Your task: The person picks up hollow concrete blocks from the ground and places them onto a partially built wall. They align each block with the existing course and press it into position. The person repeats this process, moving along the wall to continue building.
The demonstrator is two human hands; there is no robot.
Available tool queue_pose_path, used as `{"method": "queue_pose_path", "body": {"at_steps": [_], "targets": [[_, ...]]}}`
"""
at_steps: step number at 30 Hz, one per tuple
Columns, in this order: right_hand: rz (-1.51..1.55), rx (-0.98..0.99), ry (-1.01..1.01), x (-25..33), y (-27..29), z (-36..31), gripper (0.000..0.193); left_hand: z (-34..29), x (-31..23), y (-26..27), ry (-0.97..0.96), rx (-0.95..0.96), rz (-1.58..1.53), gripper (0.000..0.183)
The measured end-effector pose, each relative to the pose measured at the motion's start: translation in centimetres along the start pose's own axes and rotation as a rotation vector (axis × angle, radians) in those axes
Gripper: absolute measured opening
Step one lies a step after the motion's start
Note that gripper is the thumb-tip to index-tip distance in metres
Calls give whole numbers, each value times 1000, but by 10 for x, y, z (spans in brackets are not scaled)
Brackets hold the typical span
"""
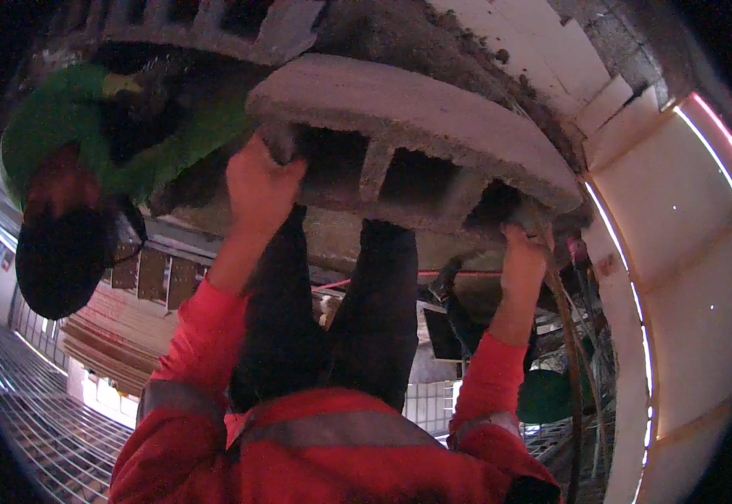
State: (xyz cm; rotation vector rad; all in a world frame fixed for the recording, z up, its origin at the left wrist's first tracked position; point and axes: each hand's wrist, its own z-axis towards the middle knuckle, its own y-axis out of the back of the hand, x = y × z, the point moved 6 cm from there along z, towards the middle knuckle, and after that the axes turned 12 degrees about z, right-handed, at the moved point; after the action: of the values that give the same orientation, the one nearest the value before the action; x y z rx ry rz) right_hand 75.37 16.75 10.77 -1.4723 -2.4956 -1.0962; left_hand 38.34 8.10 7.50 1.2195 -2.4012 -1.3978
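Observation:
A grey hollow concrete block [416, 105] lies across in front of me, its rough top long and its dark cavities facing me. My left hand [263, 181] is closed at the block's left end, with the fingertips partly lost in shadow. At the lower right end of the block, my right hand [524, 256] is closed on its edge, somewhat blurred. Both my forearms come up in red sleeves with grey bands.
A person in green with a dark cap [63, 252] leans in close at the left. Another hollow block [206, 25] shows at the top. Pale panels [676, 294] stand at the right. Below are stacked boards [114, 323], metal bars [47, 420] and a green rounded shape [544, 396].

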Motion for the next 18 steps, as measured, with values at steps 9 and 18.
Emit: {"method": "queue_pose_path", "body": {"at_steps": [9, 18], "targets": [[64, -96, 53, -101, -5, 4, 71, 20, -28, 30, -84, 17, -36, 35], [-4, -33, 27, -91, -28, 49, 34, 68, -47, 14, -215, -12, 190, 37]]}}
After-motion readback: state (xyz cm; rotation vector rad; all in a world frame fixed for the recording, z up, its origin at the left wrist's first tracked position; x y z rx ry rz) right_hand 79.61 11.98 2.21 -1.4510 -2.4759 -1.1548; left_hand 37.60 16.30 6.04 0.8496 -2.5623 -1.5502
